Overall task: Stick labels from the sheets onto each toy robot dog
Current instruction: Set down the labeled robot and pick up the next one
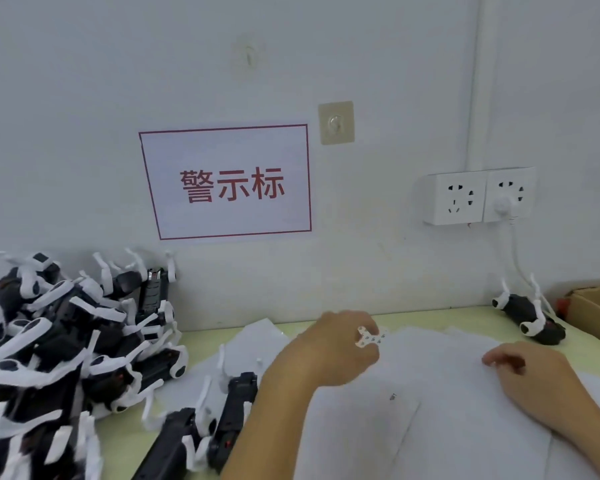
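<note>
the left hand (336,344) fingers pinched small labels (371,337) over the sheets (430,393); right hand (530,379) fingers curled, seemingly empty. labels looked light, flimsy, sticky: best held by edges.

Dogs piled (59,341) at my left, two dogs (208,424) before them, label sheets (430,393) under my hands, one dog (530,317) far right, carton (596,313) beyond

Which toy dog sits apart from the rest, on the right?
The lone dog at the table's far right, below the wall sockets and beside the cardboard box. The others are heaped in the pile at left or lie near the left forearm.
</note>
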